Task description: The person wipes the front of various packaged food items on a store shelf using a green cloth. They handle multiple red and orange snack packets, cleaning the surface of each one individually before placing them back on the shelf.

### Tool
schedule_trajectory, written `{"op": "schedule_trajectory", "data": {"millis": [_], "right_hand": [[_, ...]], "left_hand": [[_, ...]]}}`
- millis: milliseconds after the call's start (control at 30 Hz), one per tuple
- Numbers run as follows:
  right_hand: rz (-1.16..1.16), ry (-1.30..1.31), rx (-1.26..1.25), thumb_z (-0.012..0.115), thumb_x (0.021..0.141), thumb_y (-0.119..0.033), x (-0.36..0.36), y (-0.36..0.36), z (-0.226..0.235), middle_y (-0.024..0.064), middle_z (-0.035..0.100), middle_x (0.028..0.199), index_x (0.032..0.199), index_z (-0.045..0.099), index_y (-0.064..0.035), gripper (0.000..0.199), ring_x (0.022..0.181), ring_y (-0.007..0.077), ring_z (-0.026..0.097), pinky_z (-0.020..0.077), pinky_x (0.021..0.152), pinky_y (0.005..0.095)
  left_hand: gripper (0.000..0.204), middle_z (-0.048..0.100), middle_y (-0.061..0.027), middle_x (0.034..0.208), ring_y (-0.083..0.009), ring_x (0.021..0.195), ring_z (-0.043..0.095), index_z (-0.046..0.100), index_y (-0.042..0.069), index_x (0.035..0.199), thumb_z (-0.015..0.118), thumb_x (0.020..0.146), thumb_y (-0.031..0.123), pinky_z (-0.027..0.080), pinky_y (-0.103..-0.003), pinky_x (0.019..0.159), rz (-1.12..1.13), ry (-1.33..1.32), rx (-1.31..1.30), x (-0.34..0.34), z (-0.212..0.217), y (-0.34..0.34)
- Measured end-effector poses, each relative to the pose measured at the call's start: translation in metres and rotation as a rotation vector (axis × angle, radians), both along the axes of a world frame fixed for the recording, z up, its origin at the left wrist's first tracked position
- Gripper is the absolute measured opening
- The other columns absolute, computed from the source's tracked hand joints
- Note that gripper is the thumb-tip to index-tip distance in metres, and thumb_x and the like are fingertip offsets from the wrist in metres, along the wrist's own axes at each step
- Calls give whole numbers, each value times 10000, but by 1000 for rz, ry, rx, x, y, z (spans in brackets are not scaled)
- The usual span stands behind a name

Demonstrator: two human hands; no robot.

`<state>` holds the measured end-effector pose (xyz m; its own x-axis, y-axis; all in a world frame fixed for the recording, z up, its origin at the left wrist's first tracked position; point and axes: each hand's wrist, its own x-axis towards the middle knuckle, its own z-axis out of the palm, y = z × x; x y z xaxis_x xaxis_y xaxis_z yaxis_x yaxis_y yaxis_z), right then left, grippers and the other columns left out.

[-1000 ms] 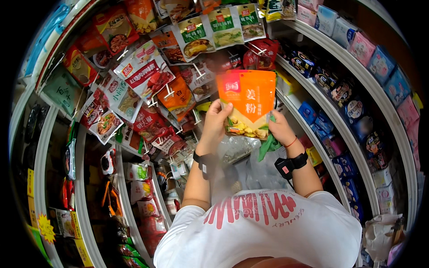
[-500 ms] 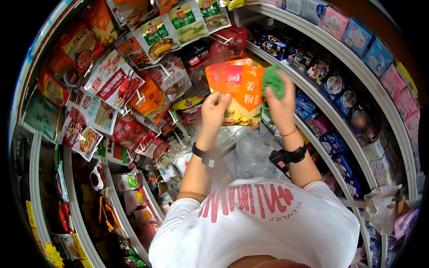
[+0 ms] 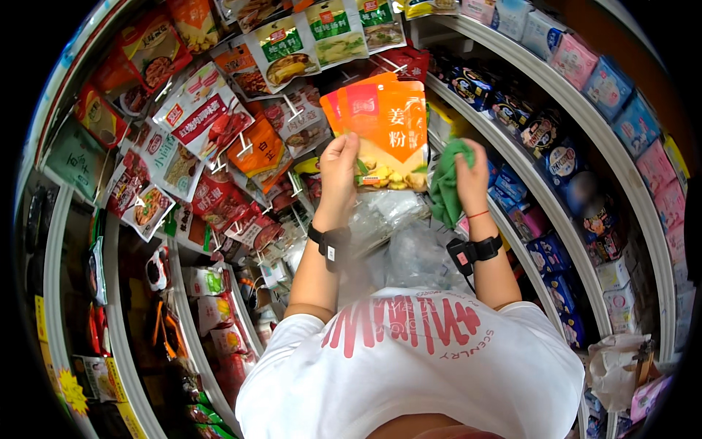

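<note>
My left hand (image 3: 339, 170) grips the left edge of an orange spice packet (image 3: 391, 139), its thumb laid on the front. The packet faces up, with a picture of yellow ginger pieces along its lower end. Behind it, the edges of at least one more orange packet stick out at the upper left. To the right of the packet, my right hand (image 3: 473, 175) holds a crumpled green cloth (image 3: 444, 186), which hangs down from the fingers. Cloth and packet are slightly apart.
Seasoning packets (image 3: 201, 110) hang on metal hooks at the left and far side. Curved shelves (image 3: 552, 197) on the right carry dark blue packs and, higher up, pink and blue packs (image 3: 607, 80). Clear plastic bags (image 3: 417, 252) lie below my hands. Lower left shelves (image 3: 113, 256) hold small packets.
The green cloth has come off the packet's right side and moved down with my right hand. The packet's front and ginger picture now show more fully. My left hand keeps its grip.
</note>
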<state>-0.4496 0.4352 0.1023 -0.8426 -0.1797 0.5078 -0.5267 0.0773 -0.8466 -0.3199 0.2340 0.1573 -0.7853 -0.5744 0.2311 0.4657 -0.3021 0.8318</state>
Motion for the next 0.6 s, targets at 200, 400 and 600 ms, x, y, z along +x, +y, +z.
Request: {"op": "schedule_trajectory", "data": {"millis": [200,400,600], "right_hand": [[81,-25,-240,522,922,-130,15,-24,35,140,560,1155,1196,501,14,311,1084,223,517,384,952,314],[468,-53,-40,526,906,-128,40,-41,37,84,581,1111,1118,560,-4,248,1061,180,527,390,944,291],[91,-262,-482,507,974,-268,5,-36,28,68,559,1032,1079,538,-15,276,912,146,538,445,823,269]], "left_hand": [[223,611,6,774,-55,694,581,598,32,851,575,941,235,484,-213,657,56,-158,-283,0,-19,-10],[257,495,55,699,-50,670,452,574,7,766,619,902,221,389,-236,593,188,-273,-493,-12,-19,3],[271,619,17,788,-48,688,539,618,-2,878,553,950,252,434,-212,634,229,-206,-389,-11,-26,-36]]}}
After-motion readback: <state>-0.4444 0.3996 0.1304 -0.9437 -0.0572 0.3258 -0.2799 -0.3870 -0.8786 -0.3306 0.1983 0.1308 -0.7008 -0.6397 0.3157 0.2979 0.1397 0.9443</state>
